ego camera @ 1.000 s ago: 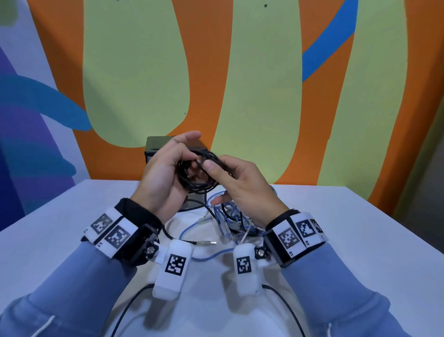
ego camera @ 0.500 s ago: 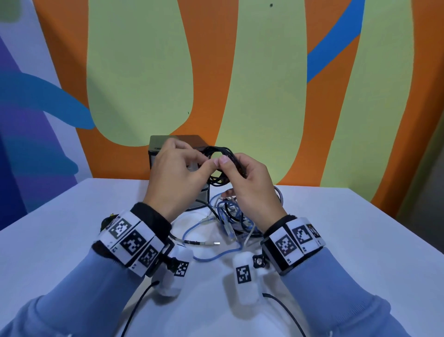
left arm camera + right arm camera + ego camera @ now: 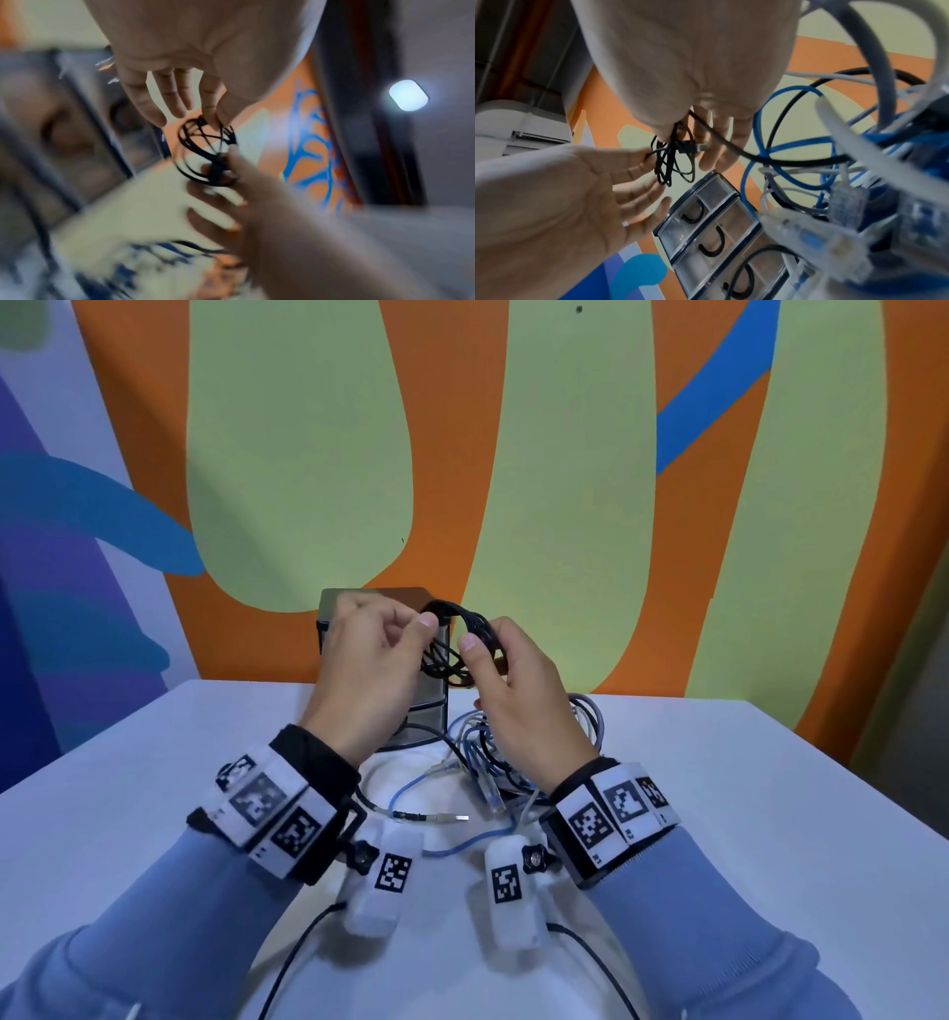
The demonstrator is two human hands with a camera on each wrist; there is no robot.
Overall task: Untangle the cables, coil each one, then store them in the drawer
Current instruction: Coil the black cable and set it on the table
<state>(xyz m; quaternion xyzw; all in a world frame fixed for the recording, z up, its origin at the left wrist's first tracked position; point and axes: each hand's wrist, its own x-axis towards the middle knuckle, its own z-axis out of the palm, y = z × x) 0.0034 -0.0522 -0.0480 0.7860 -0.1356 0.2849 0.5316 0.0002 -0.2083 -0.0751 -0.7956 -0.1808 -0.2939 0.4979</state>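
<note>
A thin black cable, wound into a small coil (image 3: 457, 649), is held up between both hands in front of the drawer unit (image 3: 411, 711). My left hand (image 3: 411, 629) pinches the coil's left side with thumb and forefinger (image 3: 213, 109). My right hand (image 3: 482, 644) grips the coil's right side, its thumb on the near face and its fingers behind. In the right wrist view the coil (image 3: 672, 160) hangs below my right palm, and its plug (image 3: 687, 148) lies against the fingers. The drawer unit (image 3: 718, 233) shows three drawers, all closed.
A tangle of blue, white and black cables (image 3: 493, 752) lies on the white table (image 3: 719, 814) under my right wrist, and a loose USB plug (image 3: 452, 818) points right. The painted wall stands close behind the drawer unit. Bare table extends left and right.
The coil has passed from my left hand's fingers toward the right hand. My left hand has turned over and now only pinches the coil's edge. Both hands rose slightly.
</note>
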